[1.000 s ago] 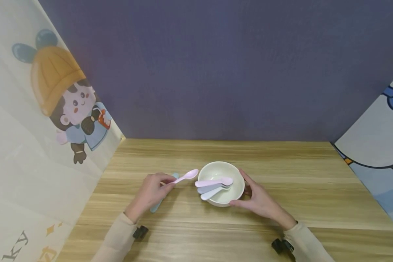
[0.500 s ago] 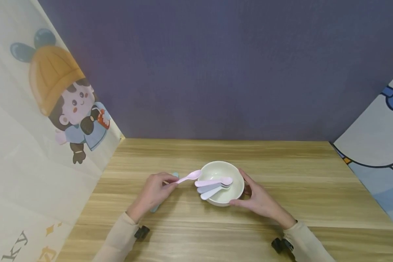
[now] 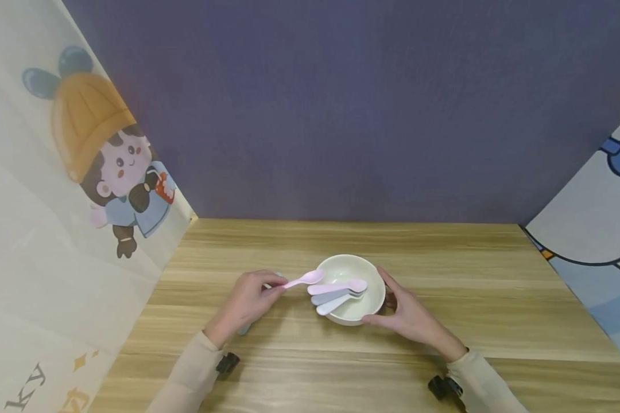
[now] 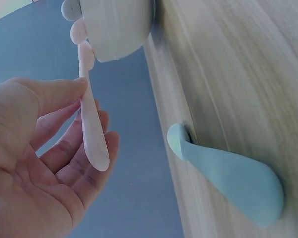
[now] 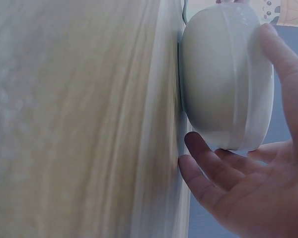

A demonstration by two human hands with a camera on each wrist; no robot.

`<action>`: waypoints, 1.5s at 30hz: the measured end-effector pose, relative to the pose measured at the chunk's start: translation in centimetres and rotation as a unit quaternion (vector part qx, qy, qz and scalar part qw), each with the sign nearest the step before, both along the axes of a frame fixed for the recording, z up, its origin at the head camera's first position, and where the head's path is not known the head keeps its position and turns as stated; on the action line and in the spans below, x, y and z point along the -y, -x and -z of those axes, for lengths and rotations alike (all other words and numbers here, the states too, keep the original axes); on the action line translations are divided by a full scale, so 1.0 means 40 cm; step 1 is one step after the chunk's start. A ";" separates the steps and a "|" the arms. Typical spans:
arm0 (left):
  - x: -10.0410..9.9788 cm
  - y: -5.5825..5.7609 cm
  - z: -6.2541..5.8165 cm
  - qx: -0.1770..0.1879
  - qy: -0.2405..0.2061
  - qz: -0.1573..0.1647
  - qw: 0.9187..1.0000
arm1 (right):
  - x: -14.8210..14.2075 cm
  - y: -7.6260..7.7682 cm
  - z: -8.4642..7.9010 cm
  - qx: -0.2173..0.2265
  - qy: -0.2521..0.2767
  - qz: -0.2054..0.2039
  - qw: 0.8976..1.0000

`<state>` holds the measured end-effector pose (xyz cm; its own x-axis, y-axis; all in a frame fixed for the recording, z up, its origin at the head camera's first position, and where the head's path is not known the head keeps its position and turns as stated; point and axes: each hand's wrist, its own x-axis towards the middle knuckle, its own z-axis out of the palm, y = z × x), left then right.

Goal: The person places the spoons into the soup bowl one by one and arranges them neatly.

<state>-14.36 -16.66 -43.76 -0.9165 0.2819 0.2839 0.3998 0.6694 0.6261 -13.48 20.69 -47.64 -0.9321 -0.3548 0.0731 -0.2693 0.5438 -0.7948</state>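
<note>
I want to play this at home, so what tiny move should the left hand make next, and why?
The left hand should probably slide the pink spoon it pinches a little farther over the bowl: in the head view only its scoop end reaches the bowl's left edge, three other spoons already rest in there, and the right hand holds the bowl.
</note>
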 end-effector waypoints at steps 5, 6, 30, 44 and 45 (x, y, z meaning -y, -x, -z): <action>-0.008 0.003 -0.004 0.003 0.000 0.007 1.000 | 0.000 -0.001 0.002 0.000 0.006 -0.004 1.000; -0.009 0.003 -0.005 0.003 0.000 0.008 1.000 | 0.000 -0.001 0.001 0.000 0.007 -0.005 1.000; -0.046 0.020 -0.027 0.019 -0.003 0.024 1.000 | 0.001 0.000 0.000 -0.005 0.010 -0.004 1.000; -0.062 0.030 -0.036 0.029 -0.001 0.032 0.999 | 0.001 0.000 -0.003 0.004 0.014 -0.004 1.000; -0.064 0.031 -0.038 0.029 -0.003 0.031 0.999 | 0.001 0.001 -0.003 0.004 0.014 -0.004 1.000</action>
<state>-15.59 -14.11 -42.24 -0.9121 0.3378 0.2323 0.4037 0.6411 0.6527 -13.50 20.66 -47.51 -0.9295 -0.3610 0.0752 -0.2673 0.5192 -0.8118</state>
